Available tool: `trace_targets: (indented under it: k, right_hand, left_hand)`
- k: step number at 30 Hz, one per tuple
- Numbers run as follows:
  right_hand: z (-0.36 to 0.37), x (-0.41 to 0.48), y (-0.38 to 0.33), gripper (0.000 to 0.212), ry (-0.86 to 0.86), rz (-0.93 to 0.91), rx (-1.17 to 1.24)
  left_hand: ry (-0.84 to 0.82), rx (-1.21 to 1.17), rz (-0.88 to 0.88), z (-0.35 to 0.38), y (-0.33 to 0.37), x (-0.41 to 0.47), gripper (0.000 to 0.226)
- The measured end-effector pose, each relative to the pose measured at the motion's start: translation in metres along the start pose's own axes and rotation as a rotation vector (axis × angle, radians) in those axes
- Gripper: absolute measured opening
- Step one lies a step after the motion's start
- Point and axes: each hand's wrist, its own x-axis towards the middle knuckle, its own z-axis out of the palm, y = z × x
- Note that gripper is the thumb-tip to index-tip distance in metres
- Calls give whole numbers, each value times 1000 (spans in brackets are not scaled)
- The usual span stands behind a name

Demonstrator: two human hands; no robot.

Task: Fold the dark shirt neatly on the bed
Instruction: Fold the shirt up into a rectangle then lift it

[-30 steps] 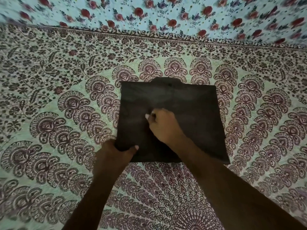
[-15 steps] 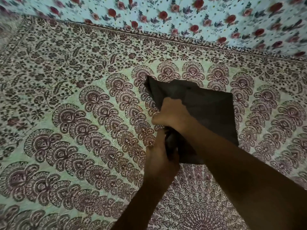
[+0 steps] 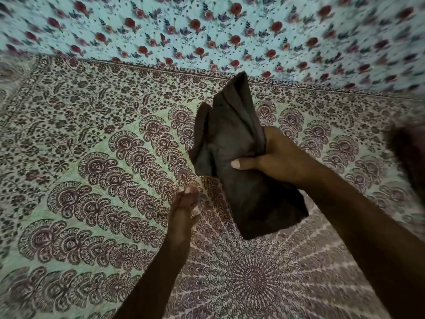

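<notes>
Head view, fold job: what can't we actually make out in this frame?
- Dark shirt: how neat the fold is; bunched in the right hand, layers hide each other.
- Right hand fingers: behind the cloth.
- Left hand: motion-blurred, grip unclear, apart from the shirt.
- Dark blurred shape at the right edge: cut off, unidentifiable.
- Bedsheet under the shirt: covered.
</notes>
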Motion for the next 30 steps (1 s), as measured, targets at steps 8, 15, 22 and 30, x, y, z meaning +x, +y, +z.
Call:
trace_targets:
  k: [8, 15, 22, 30]
  right_hand:
    - [29, -121, -56, 50, -127, -158, 268]
    - [73, -178, -38, 50, -95, -116, 302]
    - [147, -244, -28, 42, -87, -29, 395]
    - [254, -318, -48, 37, 1, 22, 527]
  left_hand:
    - [-252, -526, -100, -32, -17, -57, 81]
    - [-232, -559, -68, -102, -45, -128, 44]
    - [-86, -479, -35, -220, -37, -209, 36]
    - [-15, -78, 46, -341, -14, -287, 30]
